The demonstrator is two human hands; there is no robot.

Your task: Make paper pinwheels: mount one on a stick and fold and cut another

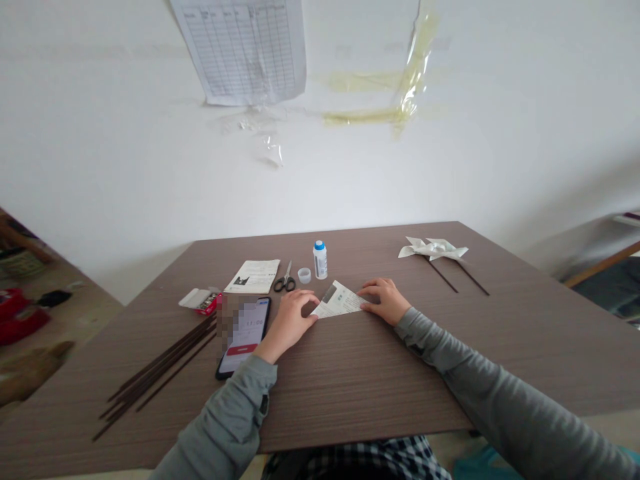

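Note:
A sheet of printed paper (pixel 340 301), folded into a triangle with its point away from me, lies on the table between my hands. My left hand (pixel 293 317) pinches its left corner between thumb and fingers. At the right corner, my right hand (pixel 385 300) grips the paper the same way. Just beyond it stand a white glue bottle (pixel 321 261) with a blue top and a small clear cap (pixel 304 275). Black-handled scissors (pixel 285 280) rest to the left of the cap.
A printed paper stack (pixel 253 276), a phone (pixel 245 339), an opened red box (pixel 206 301) and several dark sticks (pixel 155 370) lie on the left. Two paper pinwheels (pixel 434 249) on sticks lie at the back right. A white wall (pixel 350 180) rises behind the brown table (pixel 350 387).

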